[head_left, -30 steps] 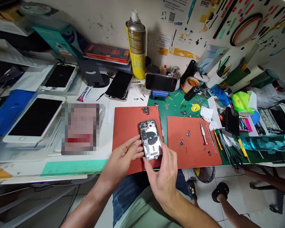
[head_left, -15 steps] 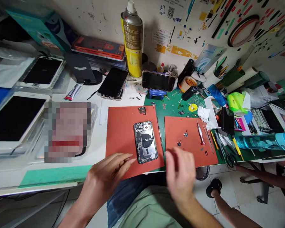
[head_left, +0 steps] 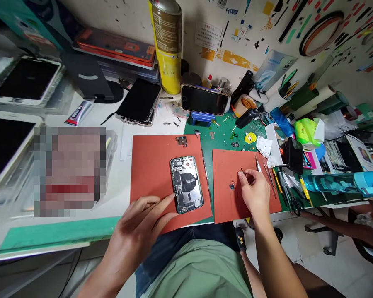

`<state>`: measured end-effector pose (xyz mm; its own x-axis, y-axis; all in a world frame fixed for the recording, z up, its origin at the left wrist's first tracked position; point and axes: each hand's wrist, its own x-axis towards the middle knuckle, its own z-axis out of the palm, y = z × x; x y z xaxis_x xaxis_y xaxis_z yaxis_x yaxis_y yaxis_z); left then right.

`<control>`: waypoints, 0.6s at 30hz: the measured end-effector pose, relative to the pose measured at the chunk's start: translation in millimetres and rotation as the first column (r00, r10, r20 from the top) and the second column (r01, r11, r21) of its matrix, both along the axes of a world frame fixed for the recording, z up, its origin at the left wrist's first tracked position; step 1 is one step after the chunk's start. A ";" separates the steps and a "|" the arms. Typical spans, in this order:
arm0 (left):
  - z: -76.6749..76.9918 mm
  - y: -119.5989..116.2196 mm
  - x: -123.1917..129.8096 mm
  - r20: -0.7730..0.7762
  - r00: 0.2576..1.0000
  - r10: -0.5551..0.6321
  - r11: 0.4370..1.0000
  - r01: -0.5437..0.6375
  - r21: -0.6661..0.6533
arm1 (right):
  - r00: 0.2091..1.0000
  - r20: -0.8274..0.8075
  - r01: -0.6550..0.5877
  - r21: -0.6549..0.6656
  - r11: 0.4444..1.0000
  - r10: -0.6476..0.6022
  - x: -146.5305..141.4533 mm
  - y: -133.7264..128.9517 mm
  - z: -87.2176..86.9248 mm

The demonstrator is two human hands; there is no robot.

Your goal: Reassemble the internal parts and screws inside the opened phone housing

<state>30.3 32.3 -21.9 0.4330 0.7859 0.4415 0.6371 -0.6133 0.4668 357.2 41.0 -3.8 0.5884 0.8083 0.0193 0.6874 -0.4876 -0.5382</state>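
Note:
An opened phone (head_left: 186, 186), its inner parts and a dark round coil showing, lies on the left red mat (head_left: 149, 165). Along its lower left edge rests my left hand (head_left: 146, 219), fingers stretched out and thumb apart, gripping nothing. Over the right red mat (head_left: 224, 207), my right hand (head_left: 255, 188) pinches a small metal part (head_left: 242, 170) between thumb and forefinger; most of it is hidden. Just left of that hand lies a small camera-like part (head_left: 232, 187). A silver screwdriver (head_left: 257, 164) is partly covered by the right hand.
Tweezers (head_left: 206, 169) lie between the mats, and a small bracket (head_left: 182, 141) at the left mat's top. A phone on a blue stand (head_left: 202, 118) and a spray can (head_left: 168, 49) stand behind. Scissors (head_left: 295, 205) and a blue bottle (head_left: 332, 184) are at right.
My right hand has moved from the right mat's front edge up and right to the small metal part, closing on it. My left fingers now touch the phone's edge. The view has shifted.

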 end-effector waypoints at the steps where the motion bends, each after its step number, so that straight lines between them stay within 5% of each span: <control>1: 0.6 0.2 0.6 -0.003 1.000 -0.007 1.000 0.007 0.009 | 1.000 -0.007 0.006 -0.008 1.000 -0.006 -0.9 0.9 0.9; 13: 4.8 -6.7 7.0 0.045 0.999 -0.031 0.995 0.035 -0.093 | 0.970 -0.204 0.131 -0.010 0.991 -0.130 7.9 0.1 13.8; 18: -1.9 -7.7 3.3 0.018 0.996 -0.085 0.995 0.086 -0.041 | 0.830 -0.551 0.103 0.003 0.995 -0.084 -30.5 -21.5 39.4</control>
<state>33.7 24.6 -23.8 0.4921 0.7643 0.4168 0.5754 -0.6448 0.5031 326.7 19.5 35.6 0.5823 0.7535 -0.3052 0.2260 -0.5107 -0.8295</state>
